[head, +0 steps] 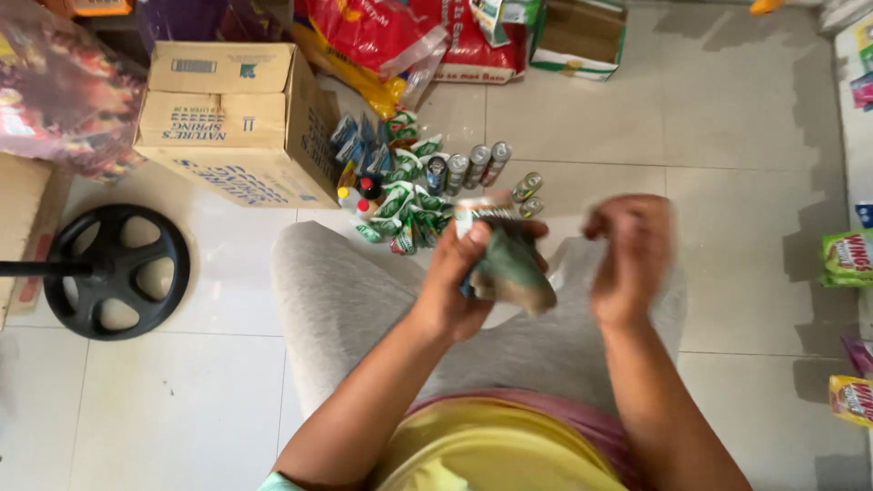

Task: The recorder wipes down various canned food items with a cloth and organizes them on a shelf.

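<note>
My left hand (459, 277) grips a green and white can (482, 218) together with a dark green cloth (514, 268) that hangs over it. My right hand (632, 255) is blurred, held just right of the cloth, fingers curled with nothing clearly in them. Both hands hover above my knees in grey trousers. On the tiled floor ahead lie several green and white sachets (405, 205), several upright cans (477, 164) and small bottles with red and yellow caps (359, 195).
A cardboard box (236, 123) stands at the left, beside a black round fan base (114, 268). Red bags (400, 36) and another open box (582, 36) sit at the back. Packets (847, 259) lie along the right edge.
</note>
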